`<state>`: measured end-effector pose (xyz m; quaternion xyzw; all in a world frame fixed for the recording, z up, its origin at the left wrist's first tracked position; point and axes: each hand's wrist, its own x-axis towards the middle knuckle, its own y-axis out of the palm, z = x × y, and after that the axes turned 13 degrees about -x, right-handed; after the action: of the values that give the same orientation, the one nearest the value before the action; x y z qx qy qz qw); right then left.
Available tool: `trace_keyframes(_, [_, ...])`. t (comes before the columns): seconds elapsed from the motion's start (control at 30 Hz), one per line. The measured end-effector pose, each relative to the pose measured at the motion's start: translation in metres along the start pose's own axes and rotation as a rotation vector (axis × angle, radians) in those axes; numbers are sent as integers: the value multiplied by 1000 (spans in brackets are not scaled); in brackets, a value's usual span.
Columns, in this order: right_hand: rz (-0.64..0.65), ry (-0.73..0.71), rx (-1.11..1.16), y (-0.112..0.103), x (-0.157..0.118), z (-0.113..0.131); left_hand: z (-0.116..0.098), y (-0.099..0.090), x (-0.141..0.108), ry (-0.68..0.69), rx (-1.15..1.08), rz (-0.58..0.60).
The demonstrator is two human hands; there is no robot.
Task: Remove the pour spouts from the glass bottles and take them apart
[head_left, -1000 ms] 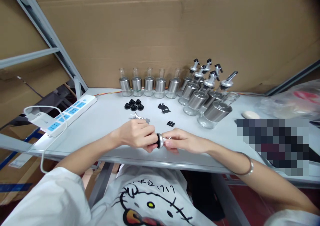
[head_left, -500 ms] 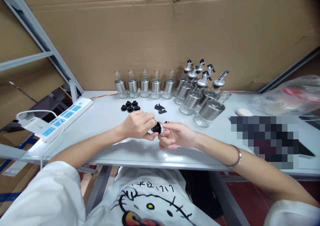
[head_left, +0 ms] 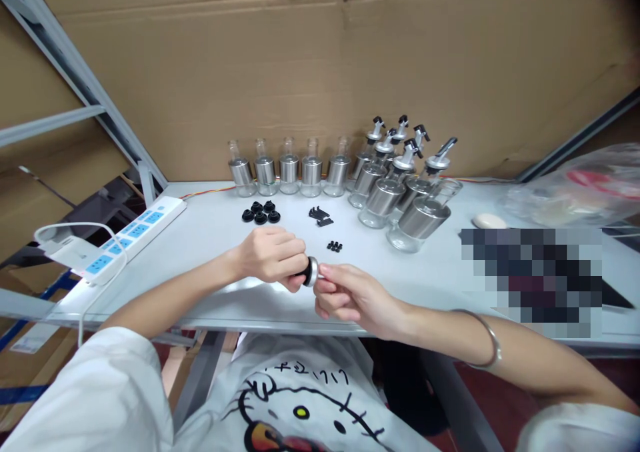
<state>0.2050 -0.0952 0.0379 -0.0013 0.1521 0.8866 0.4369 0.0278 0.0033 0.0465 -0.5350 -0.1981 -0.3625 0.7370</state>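
Observation:
A silver pourer top [head_left: 313, 272] with a black stopper lies sideways between my hands, above the table near its front edge. My left hand [head_left: 275, 257] is closed round the black stopper end and covers most of it. The fingers of my right hand [head_left: 345, 292] pinch the thin spout end. Just beyond the hands sit several tiny black parts [head_left: 335, 246], with flat black pieces [head_left: 321, 217] behind them. Several black stoppers [head_left: 261, 213] stand grouped to the left of those.
Several open glass bottles with steel sleeves [head_left: 313, 172] line the back. Bottles with pourers [head_left: 383, 199] crowd right of them. A power strip [head_left: 135, 235] lies left; a white oval object [head_left: 489, 221] and plastic bag [head_left: 580, 185] are right.
My left hand now covers more of the black stopper. My right hand has shifted slightly lower and turned, its fingers on the spout. The tiny black parts have come into fuller view.

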Motion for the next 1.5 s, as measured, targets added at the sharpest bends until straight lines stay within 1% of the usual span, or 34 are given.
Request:
trace_keyframes(0.1, [-72, -29, -51, 0, -1, -5, -3, 0, 5, -10, 40, -5])
trace_keyframes(0.17, [-76, -80, -142, -4, -1, -8, -4, 0, 7, -25, 44, -9])
trace_keyframes(0.23, [-75, -155, -284, -9, 0, -10, -6, 1, 8, -34, 30, -15])
trace_keyframes(0.3, [-98, -250, -519, -14, 0, -10, -7, 0, 7, -54, 5, -23])
trace_keyframes(0.37, [-140, -404, -827, -18, 0, -8, -9, -1, 6, -68, -23, -25])
trace_keyframes(0.43, [-160, -613, -1118, -24, 3, -7, -11, -2, 5, -69, -40, -28])
trace_keyframes(0.5, [-161, -811, -1323, -30, 6, -8, -14, -3, 6, -65, -58, -31])
trace_keyframes(0.57, [-182, -980, -1465, -36, 9, -11, -19, -2, 8, -80, -92, -38])
trace_keyframes(0.63, [-213, -1138, -1551, -42, 12, -15, -26, 1, 11, -153, -146, -42])
trace_keyframes(0.7, [-234, -1260, -1582, -46, 14, -16, -35, 3, 15, -277, -220, -22])
trace_keyframes(0.8, [-248, -1364, -1627, -50, 14, -10, -44, 4, 17, -417, -345, 15])
trace_keyframes(0.83, [-249, -1394, -1643, -50, 13, -6, -44, 3, 17, -454, -381, 7])
trace_keyframes(0.9, [-251, -1445, -1653, -50, 11, 2, -37, -4, 13, -585, -426, -29])
trace_keyframes(0.93, [-266, -1458, -1646, -49, 9, 6, -30, -9, 10, -682, -432, -41])
trace_keyframes(0.97, [-295, -1458, -1638, -48, 8, 10, -20, -16, 7, -806, -422, -21])
trace_keyframes(1.0, [-335, -1447, -1634, -46, 7, 12, -8, -24, 4, -897, -393, 21])
trace_keyframes(1.07, [-412, -1388, -1657, -42, 6, 15, 20, -40, -6, -1077, -313, 186])
trace_keyframes(1.13, [-427, -1265, -1719, -37, 8, 13, 48, -54, -18, -1228, -193, 348])
trace_keyframes(1.17, [-403, -1190, -1754, -36, 11, 11, 59, -60, -25, -1295, -93, 415])
trace_keyframes(1.23, [-296, -1044, -1813, -35, 17, 4, 75, -66, -42, -1442, 129, 509])
trace_keyframes(1.27, [-228, -983, -1838, -36, 20, -1, 80, -68, -50, -1494, 167, 583])
trace_keyframes(1.37, [-42, -832, -1902, -37, 26, -11, 82, -67, -69, -1599, 165, 826])
trace_keyframes(1.43, [26, -744, -1951, -35, 28, -14, 79, -64, -75, -1607, 101, 972])
trace_keyframes(1.5, [73, -695, -2007, -31, 31, -14, 75, -59, -77, -1588, 45, 1050])
